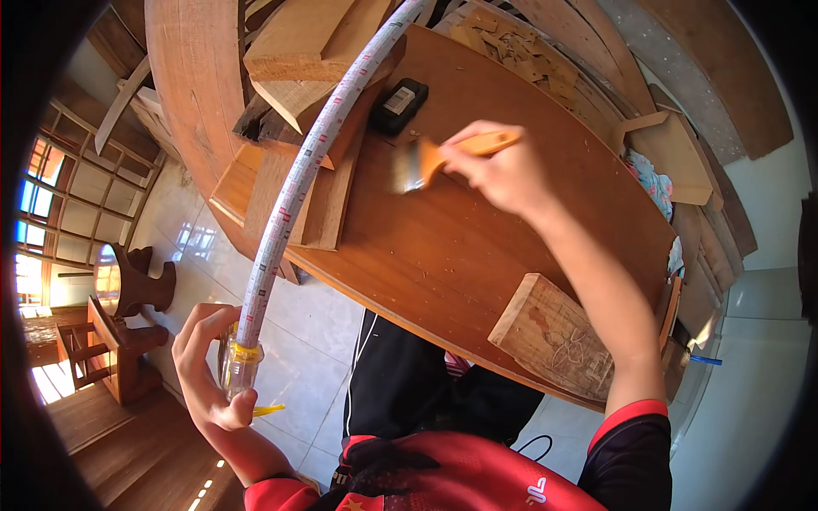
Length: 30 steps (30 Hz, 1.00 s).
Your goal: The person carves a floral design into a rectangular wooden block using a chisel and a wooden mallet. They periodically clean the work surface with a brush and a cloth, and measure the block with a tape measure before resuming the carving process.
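My left hand [209, 366] grips a clear-and-yellow tape measure [240, 370] below the tabletop's near-left edge. Its long white blade [294, 187] arches up past the stacked wooden boards [298, 60] and out of the top of the view. My right hand [490, 170] holds a paintbrush [477, 145] with an orange handle, its slightly blurred bristles over the brown tabletop [426, 247]. A small black object [399, 106] with a pale label lies just beyond the brush. A rough wooden block [550, 336] rests on the near-right part of the tabletop, under my right forearm.
More planks [192, 85] and small wood pieces [511, 60] surround the table, with a crumpled cloth [649, 180] at its right side. Wooden furniture [119, 349] stands on the tiled floor [307, 341] at left, near a window lattice [81, 187].
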Motion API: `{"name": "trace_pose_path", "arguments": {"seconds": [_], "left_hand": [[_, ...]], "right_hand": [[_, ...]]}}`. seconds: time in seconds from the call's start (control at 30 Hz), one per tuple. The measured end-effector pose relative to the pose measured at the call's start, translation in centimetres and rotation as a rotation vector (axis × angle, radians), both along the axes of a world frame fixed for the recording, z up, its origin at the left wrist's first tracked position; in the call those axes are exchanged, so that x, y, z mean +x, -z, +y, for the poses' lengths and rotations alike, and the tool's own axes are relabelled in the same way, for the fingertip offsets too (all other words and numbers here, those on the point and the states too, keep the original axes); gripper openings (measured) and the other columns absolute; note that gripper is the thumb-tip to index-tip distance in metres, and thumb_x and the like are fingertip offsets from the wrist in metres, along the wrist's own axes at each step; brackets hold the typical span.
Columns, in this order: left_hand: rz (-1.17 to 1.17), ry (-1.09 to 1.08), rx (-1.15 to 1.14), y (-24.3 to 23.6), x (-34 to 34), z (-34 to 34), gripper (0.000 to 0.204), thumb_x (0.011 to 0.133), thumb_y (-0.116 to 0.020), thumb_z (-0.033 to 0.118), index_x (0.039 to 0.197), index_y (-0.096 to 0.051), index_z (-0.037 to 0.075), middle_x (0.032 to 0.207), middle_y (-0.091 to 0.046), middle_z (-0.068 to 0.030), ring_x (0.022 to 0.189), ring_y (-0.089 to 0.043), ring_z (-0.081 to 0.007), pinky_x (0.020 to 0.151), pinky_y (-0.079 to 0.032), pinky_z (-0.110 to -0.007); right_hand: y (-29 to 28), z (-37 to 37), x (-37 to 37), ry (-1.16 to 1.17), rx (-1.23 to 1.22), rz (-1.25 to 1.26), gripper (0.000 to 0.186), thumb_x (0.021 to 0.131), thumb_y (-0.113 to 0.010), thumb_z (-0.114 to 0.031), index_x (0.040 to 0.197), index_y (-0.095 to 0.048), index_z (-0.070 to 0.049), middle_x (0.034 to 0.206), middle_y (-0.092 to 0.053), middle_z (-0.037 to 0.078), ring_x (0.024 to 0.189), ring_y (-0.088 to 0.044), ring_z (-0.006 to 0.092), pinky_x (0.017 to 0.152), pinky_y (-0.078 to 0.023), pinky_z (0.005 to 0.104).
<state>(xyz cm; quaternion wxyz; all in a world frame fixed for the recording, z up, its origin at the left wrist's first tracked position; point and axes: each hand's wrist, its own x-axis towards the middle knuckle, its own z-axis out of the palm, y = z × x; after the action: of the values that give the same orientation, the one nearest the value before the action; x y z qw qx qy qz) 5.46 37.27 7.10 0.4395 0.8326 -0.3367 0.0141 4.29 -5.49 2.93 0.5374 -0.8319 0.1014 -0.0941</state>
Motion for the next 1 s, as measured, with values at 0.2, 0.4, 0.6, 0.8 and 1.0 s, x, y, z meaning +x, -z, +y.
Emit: {"name": "trace_pose_path", "arguments": {"seconds": [0.2,0.4,0.6,0.8,1.0], "left_hand": [[0.031,0.046,0.019,-0.4,-0.3,-0.4,0.088,0.069,-0.067,0.075,0.104,-0.068,-0.006,0.086,-0.063,-0.015,0.071,-0.062,-0.0243,0.065,-0.045,-0.033],[0.001,0.006,0.033,-0.2,-0.8,-0.7,0.087,0.069,-0.067,0.074,0.104,-0.067,-0.006,0.087,-0.063,-0.0154,0.07,-0.061,-0.0246,0.063,-0.045,-0.034],[-0.017,0.041,0.039,-0.8,-1.1,-2.0,0.089,0.069,-0.067,0.076,0.105,-0.067,-0.005,0.087,-0.062,-0.0156,0.07,-0.061,-0.0243,0.063,-0.045,-0.034],[0.009,0.047,0.051,-0.9,-1.4,-2.4,0.09,0.069,-0.067,0.078,0.105,-0.067,-0.005,0.088,-0.063,-0.0159,0.07,-0.061,-0.0245,0.063,-0.044,-0.034],[0.003,0.053,0.049,-0.2,-1.2,-2.4,0.093,0.069,-0.067,0.08,0.105,-0.066,-0.006,0.087,-0.062,-0.0155,0.069,-0.06,-0.0231,0.063,-0.045,-0.034]], "right_hand": [[-0.3,-18.6,1.4,0.45,-0.454,-0.294,0.013,0.095,-0.075,-0.022,0.097,-0.077,-0.009,0.081,-0.076,0.002,0.064,-0.063,0.006,0.056,-0.05,0.0232],[-2.2,-7.4,0.7,-0.063,-0.167,-0.087,0.016,0.097,-0.074,-0.021,0.1,-0.075,-0.006,0.087,-0.076,0.004,0.071,-0.066,0.0068,0.061,-0.05,0.0231],[0.4,-14.3,8.0,0.17,-0.439,-0.16,0.017,0.094,-0.073,-0.024,0.098,-0.076,-0.007,0.084,-0.075,0.003,0.07,-0.066,0.0101,0.064,-0.052,0.0278],[-1.0,-18.5,10.9,0.135,-0.332,-0.126,0.021,0.093,-0.076,-0.032,0.101,-0.077,-0.014,0.089,-0.075,0.001,0.075,-0.067,0.0138,0.069,-0.053,0.032],[-2.0,-23.5,9.9,0.448,-0.759,-0.235,0.027,0.096,-0.075,-0.038,0.114,-0.077,-0.017,0.089,-0.074,0.0,0.076,-0.067,0.0126,0.066,-0.055,0.0332]]}}
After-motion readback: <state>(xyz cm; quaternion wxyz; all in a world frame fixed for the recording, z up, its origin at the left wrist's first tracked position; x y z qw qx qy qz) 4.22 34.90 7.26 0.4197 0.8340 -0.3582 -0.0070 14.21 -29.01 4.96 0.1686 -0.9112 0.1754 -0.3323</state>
